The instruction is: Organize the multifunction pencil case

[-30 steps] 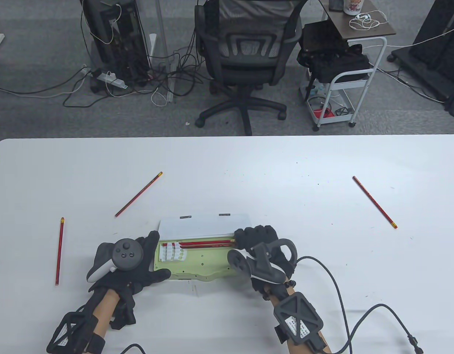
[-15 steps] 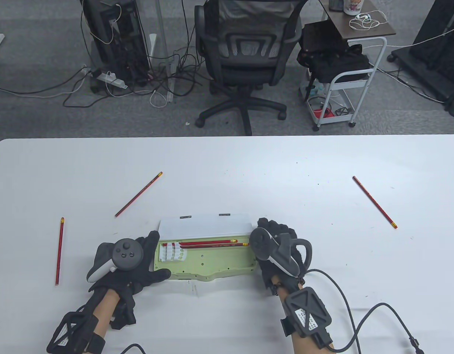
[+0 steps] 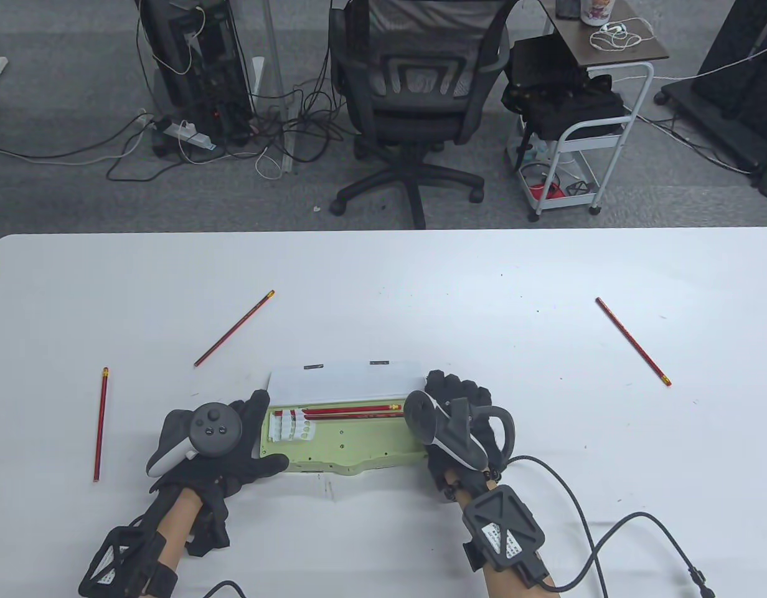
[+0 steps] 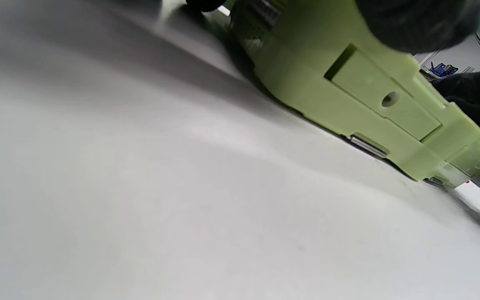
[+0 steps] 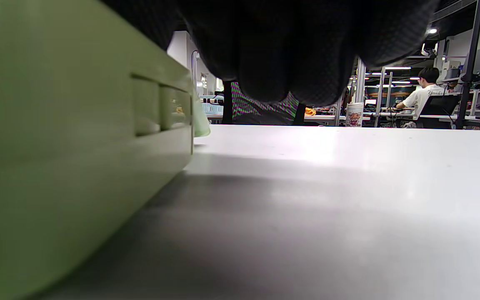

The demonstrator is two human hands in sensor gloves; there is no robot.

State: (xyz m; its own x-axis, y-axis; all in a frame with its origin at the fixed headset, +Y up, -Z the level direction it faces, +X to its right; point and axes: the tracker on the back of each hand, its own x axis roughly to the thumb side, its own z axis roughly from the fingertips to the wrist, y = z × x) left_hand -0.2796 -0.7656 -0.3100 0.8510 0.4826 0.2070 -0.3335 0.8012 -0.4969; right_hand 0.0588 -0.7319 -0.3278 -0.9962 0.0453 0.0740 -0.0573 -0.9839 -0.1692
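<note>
The light green pencil case (image 3: 352, 443) lies open near the table's front edge, its white lid (image 3: 343, 380) standing at the back. Two red pencils (image 3: 349, 410) lie inside along the back wall, beside a white slotted holder (image 3: 290, 427). My left hand (image 3: 249, 436) grips the case's left end, thumb on the front edge and fingers at the back corner; the case's side (image 4: 369, 96) fills the left wrist view. My right hand (image 3: 455, 398) sits at the case's right end (image 5: 56, 146), its fingers (image 5: 286, 50) loosely curled and holding nothing that I can see.
Three more red pencils lie loose on the white table: one (image 3: 234, 328) behind the case to the left, one (image 3: 100, 423) at far left, one (image 3: 632, 341) at far right. An office chair (image 3: 414, 93) and a cart (image 3: 576, 124) stand beyond the table.
My right hand left the pencils' ends, drew off to the right, then came back left against the case's end, covering the lower pencil's tip that briefly stuck out. The left hand stayed put.
</note>
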